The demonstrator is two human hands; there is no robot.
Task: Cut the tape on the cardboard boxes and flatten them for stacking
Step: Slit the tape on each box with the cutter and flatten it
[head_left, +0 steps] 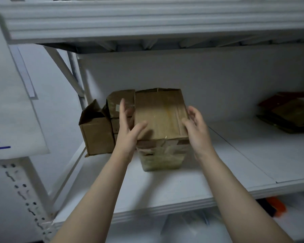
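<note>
The cardboard box [161,118] stands on the white shelf [182,186], near its front edge, with two other cardboard boxes just beside it on the left: an open-topped box [96,135] and a taller box [120,100] behind that. It looks light and probably empty. Its walls are creased and worn, so they are likely to buckle under a hard squeeze rather than resist it. Glossy tape [165,144] crosses the near face and wraps over the top edge, and that patch would be slippery under the fingers. The best hold is on the two opposite side walls, low enough that the top panel does not cave in.

The left hand [130,128] is at the box's left side, its fingers straight and spread. The thumb reaches over the top panel while the fingers run up between this box and the taller one. The right hand [197,130] is at the top right edge with its fingers apart and loosely bent. Motion blur makes it hard to tell whether either hand presses the cardboard yet, and neither has closed on it.

A pile of flattened cardboard [288,113] lies well apart at the shelf's right end.
</note>
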